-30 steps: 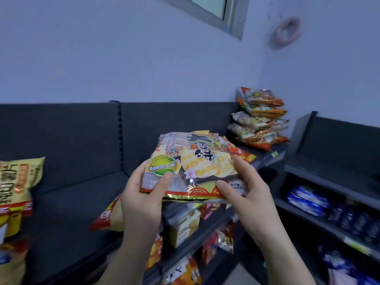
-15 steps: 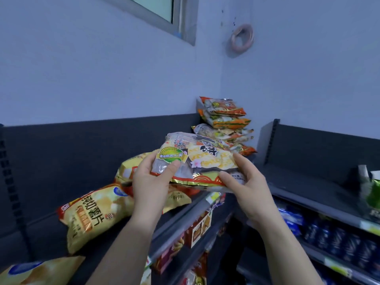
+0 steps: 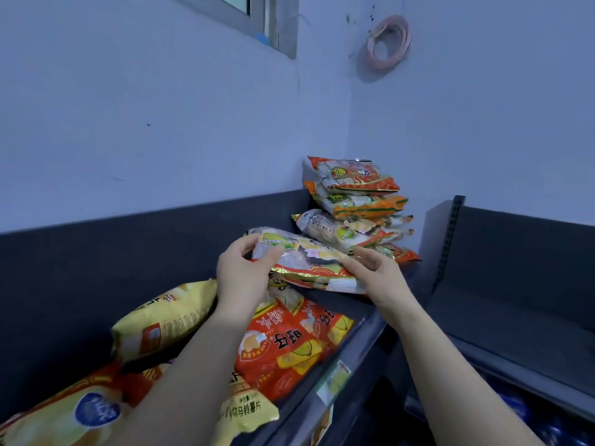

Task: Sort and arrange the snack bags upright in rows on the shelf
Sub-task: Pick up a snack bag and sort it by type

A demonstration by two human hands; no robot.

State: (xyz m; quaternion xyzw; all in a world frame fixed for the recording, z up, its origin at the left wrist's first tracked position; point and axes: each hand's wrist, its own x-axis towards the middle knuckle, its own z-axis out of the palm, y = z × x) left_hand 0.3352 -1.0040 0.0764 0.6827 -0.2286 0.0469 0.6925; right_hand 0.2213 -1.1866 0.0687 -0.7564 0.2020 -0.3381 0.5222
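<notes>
Both hands hold a rice cracker bag (image 3: 309, 257) with a clear window and gold-red trim, flat over the top shelf (image 3: 351, 346). My left hand (image 3: 244, 275) grips its left end; my right hand (image 3: 375, 275) grips its right end. Just behind it a stack of similar rice cracker bags (image 3: 354, 201) lies flat in the shelf's far corner. A red snack bag (image 3: 289, 342) lies flat below my left hand. Yellow chip bags (image 3: 167, 317) lie further left on the shelf.
The shelf has a dark back panel (image 3: 128, 249) under a pale wall. A second dark shelf unit (image 3: 515, 284) stands to the right with blue packages (image 3: 515, 410) on a lower level. A coil of cable (image 3: 388, 46) hangs on the wall.
The bag has travelled away from me toward the stack in the corner and now sits lower and flatter over the shelf. The view has swung right and up.
</notes>
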